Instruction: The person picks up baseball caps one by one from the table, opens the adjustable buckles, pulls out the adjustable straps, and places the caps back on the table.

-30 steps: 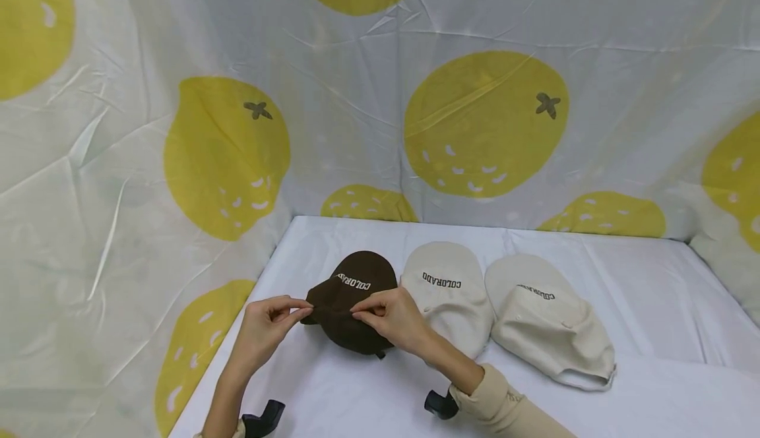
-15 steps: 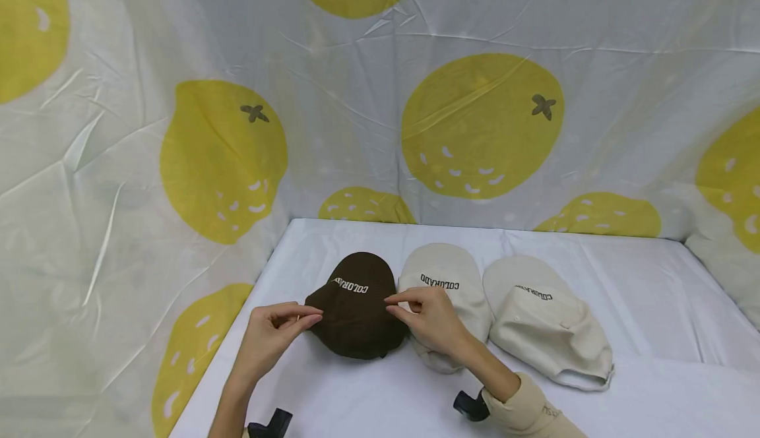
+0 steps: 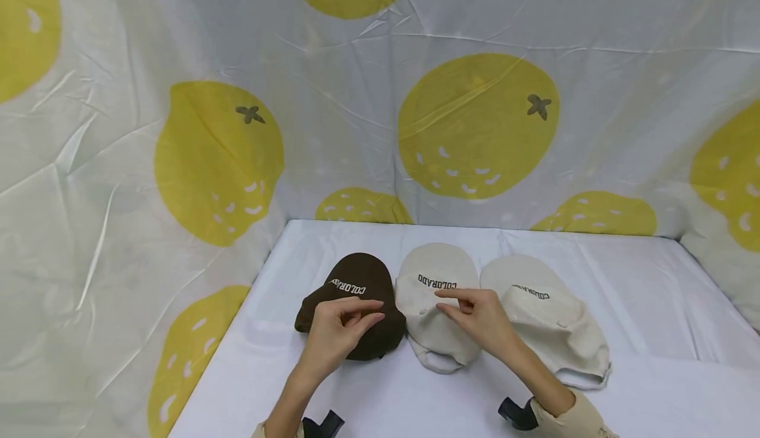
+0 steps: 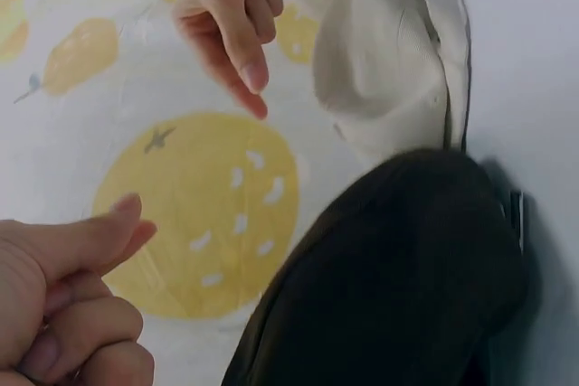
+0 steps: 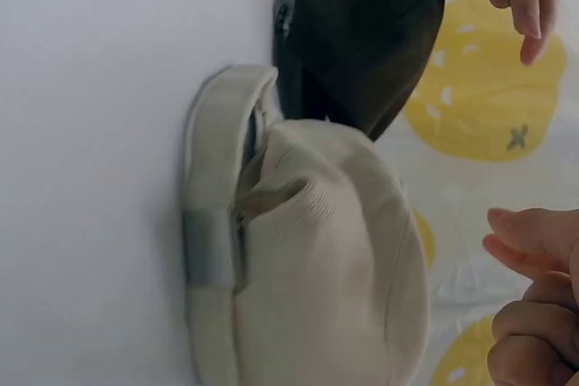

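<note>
Left hand (image 3: 334, 332): thumb and forefinger narrowly apart, nothing held. Right hand (image 3: 483, 319): a similarly slim gap, also without anything in it. Over the past second, shifted rightward from the edge of the brown cap (image 3: 368, 276), so now free of it; probably a break in the handling of that cap. Close behind the left hand, partly hidden by it but apart: the brown cap. Behind the right hand, the middle cream cap (image 3: 418, 312), just beside the brown one.

2 loosely curled hands (image 3: 332, 331) (image 3: 485, 318) aloft
</note>
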A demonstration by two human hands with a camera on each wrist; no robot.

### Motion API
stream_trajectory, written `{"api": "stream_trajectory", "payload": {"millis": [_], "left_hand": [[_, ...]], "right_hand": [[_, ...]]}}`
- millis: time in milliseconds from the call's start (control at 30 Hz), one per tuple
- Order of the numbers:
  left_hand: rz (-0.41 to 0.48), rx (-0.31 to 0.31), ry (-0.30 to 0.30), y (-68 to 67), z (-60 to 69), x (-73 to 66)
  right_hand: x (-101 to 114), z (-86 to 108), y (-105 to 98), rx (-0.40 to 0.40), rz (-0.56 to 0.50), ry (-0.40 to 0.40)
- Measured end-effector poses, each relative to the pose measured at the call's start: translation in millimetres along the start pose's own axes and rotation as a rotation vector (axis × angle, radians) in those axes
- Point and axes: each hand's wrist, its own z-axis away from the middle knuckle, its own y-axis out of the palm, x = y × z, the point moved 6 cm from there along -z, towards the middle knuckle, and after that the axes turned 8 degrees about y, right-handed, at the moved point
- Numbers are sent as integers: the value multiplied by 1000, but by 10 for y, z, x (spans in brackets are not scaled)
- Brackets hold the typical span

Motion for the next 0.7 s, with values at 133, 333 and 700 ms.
{"api": "stream_trajectory", "payload": {"millis": [133, 333, 700], "left_hand": [[-153, 3, 77, 212, -61, -25], [-341, 28, 142, 472, -120, -29], [-445, 159, 6, 802, -119, 170]], "right_hand": [[-75, 60, -78, -22, 28, 17], [-191, 116, -137, -18, 40, 60], [-363, 232, -181, -16, 68, 163]]}}
